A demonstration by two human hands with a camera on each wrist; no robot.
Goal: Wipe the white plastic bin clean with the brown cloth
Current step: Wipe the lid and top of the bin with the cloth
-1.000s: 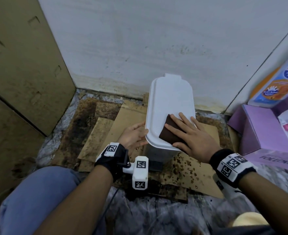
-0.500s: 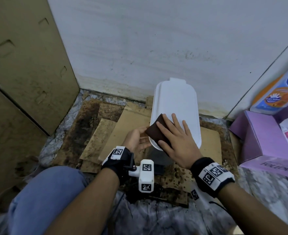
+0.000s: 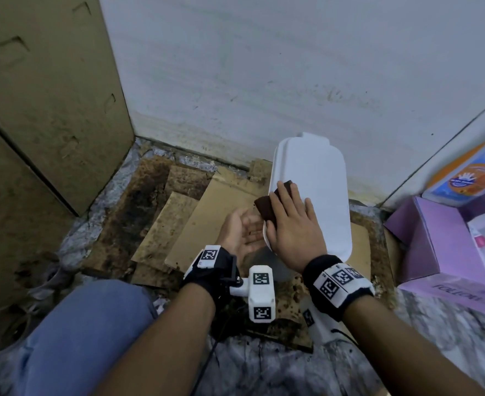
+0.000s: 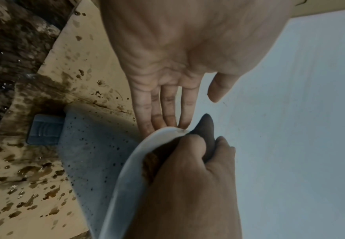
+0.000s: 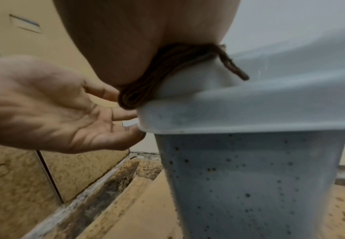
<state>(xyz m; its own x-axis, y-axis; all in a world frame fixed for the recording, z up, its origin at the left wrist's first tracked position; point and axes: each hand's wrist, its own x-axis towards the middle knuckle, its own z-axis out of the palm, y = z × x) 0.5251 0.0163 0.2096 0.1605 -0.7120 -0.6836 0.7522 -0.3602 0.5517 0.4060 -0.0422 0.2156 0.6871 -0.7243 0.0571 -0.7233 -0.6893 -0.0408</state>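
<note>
Your left hand lies palm-up with fingers relaxed, tips touching the lid rim of the white plastic bin on the stained cardboard floor; brace there. Your right hand presses the folded brown cloth flat over the lid's near-left edge: wrap it round the rim, then work down to the speckled front wall.

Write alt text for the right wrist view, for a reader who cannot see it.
A right hand presses a folded brown cloth onto the rim of a white plastic bin's lid. An open left hand touches the lid's edge with its fingertips, above stained cardboard on the floor; the bin's speckled grey body stands below.
</note>
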